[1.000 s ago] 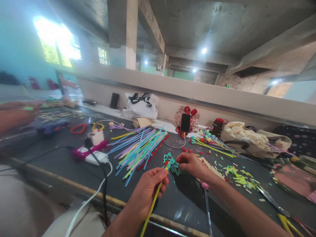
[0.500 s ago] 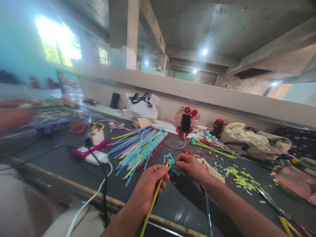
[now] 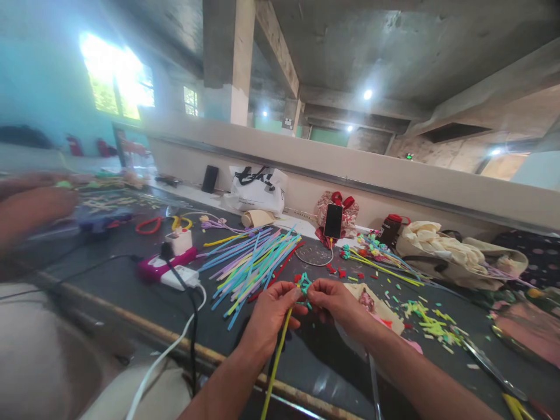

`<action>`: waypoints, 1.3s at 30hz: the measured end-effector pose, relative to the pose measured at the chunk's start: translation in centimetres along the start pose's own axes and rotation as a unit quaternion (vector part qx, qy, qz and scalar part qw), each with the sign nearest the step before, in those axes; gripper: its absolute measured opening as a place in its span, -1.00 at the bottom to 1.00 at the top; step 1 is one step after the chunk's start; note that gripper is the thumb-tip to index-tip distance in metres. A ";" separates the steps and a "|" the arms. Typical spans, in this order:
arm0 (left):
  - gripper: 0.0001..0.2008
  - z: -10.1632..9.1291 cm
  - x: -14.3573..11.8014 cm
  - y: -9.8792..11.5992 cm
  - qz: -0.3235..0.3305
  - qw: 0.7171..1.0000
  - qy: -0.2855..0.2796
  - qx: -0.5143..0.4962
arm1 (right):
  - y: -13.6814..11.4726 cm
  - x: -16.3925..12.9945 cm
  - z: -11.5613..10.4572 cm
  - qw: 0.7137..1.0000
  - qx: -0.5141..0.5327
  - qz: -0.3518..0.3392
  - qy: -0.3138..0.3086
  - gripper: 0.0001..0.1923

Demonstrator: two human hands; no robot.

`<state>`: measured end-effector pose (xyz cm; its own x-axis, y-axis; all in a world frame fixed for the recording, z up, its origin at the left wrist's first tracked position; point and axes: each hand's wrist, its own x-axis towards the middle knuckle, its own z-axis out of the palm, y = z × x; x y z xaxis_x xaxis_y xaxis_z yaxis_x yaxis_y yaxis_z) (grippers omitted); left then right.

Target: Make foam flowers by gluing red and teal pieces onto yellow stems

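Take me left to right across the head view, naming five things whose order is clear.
Magenta plastic power strip → bare left hand holding a long, thin yellow stem → bare right hand → scattered small yellow-green clippings → silver-bladed metal scissors.

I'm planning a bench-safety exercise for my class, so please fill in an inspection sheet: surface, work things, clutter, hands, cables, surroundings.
Surface: dark tabletop, partly littered.
Work things: yellow stem, green pieces, loose pile of coloured stems.
Clutter: yellow-green bits and a metal tool at right.
Hands: left hand grips the yellow stem; right hand at the green pieces, grip unclear.
Cables: white cable and black cable run over the tabletop's front edge.
Surroundings: white bag behind; another person's blurred hand at left.
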<state>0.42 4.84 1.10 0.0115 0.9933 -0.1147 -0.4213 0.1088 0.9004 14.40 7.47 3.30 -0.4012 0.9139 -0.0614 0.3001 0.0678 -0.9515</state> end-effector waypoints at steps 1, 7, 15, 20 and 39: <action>-0.81 0.0 0.1 -0.1 0.001 1.000 -0.001 -0.001 | 0.0 0.0 0.1 1.000 -0.002 0.001 0.001 -0.77; -0.79 0.3 0.4 -0.8 0.010 1.000 -0.011 -0.012 | -0.1 0.0 0.3 0.999 -0.027 -0.009 0.018 -0.82; -0.81 -0.1 0.2 -0.2 -0.016 0.999 -0.012 -0.050 | 0.7 0.4 -1.0 0.993 -0.097 -0.057 0.030 -0.90; -0.85 -0.4 -0.3 0.1 -0.038 0.997 -0.041 -0.048 | 0.7 1.0 -2.0 0.981 -0.146 -0.112 0.060 -0.87; -0.82 -0.4 -0.4 -0.4 -0.031 0.997 -0.036 -0.058 | -0.7 -0.5 0.4 0.998 0.056 -0.018 0.029 -0.89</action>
<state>0.25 4.43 0.64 0.1037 0.9853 -0.1356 -0.5198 0.1699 0.8373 14.04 6.76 3.83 -0.3590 0.9333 -0.0120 0.1860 0.0589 -0.9808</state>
